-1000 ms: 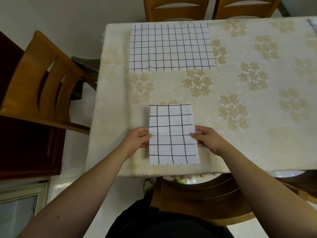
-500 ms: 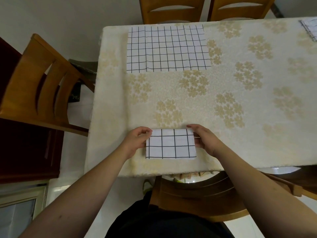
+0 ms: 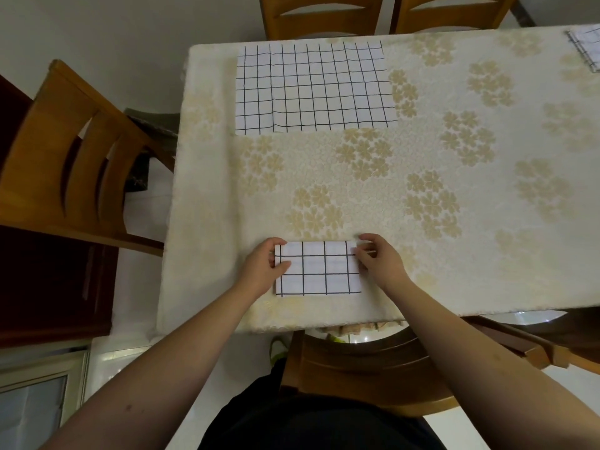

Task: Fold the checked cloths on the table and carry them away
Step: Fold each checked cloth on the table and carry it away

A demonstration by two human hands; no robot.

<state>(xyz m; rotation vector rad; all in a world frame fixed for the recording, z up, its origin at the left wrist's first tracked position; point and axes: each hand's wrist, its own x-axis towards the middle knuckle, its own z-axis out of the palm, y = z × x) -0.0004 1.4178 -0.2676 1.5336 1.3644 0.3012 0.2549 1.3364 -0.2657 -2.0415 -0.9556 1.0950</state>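
Note:
A small folded checked cloth (image 3: 319,271), white with black grid lines, lies near the table's front edge. My left hand (image 3: 264,267) pinches its left end, thumb on top. My right hand (image 3: 378,263) grips its right end at the far corner. A larger checked cloth (image 3: 313,89) lies spread flat at the far left of the table. The corner of a third checked cloth (image 3: 586,48) shows at the far right edge of the view.
The table (image 3: 454,190) wears a cream cloth with gold flower print. Wooden chairs stand at the left (image 3: 65,164), at the far side (image 3: 321,14), and right in front of me (image 3: 373,362) under the table's front edge.
The near cloth went from a tall rectangle to half that length, its far half folded down toward me. Both hands stayed at its ends, now at the far corners.

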